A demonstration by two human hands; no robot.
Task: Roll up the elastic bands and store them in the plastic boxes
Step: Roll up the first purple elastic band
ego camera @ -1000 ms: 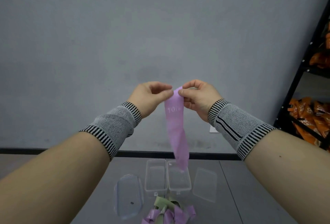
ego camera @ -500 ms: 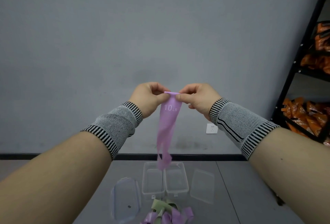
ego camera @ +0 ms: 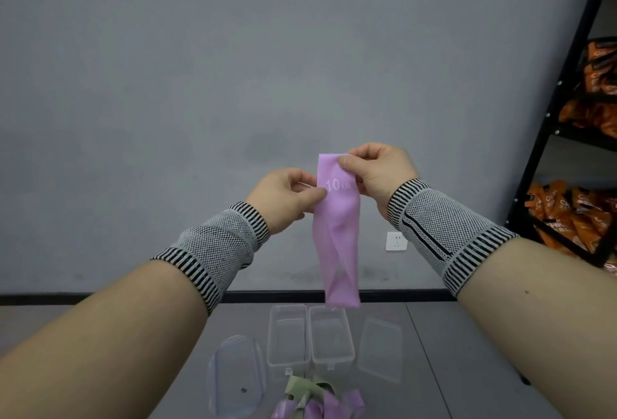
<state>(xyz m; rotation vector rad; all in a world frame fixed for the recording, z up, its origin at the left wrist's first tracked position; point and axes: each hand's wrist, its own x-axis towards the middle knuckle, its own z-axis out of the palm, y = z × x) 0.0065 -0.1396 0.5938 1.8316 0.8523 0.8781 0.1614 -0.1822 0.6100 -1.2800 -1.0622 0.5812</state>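
Both hands raised above counter (ego camera: 467, 352). Right hand (ego camera: 377, 171) pinches top edge of purple band (ego camera: 339, 235); left hand (ego camera: 287, 198) pinches its side. Band hangs unrolled. Two plastic boxes (ego camera: 309, 335) look empty, lids off. More bands (ego camera: 317, 402) heaped below. Task barely started.

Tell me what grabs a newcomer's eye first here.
The purple elastic band marked "10 LB", hanging mid-frame: the right hand pinches its top edge, the left hand its side just lower. Below it, two open clear plastic boxes sit side by side on the grey table, more bands heaped in front.
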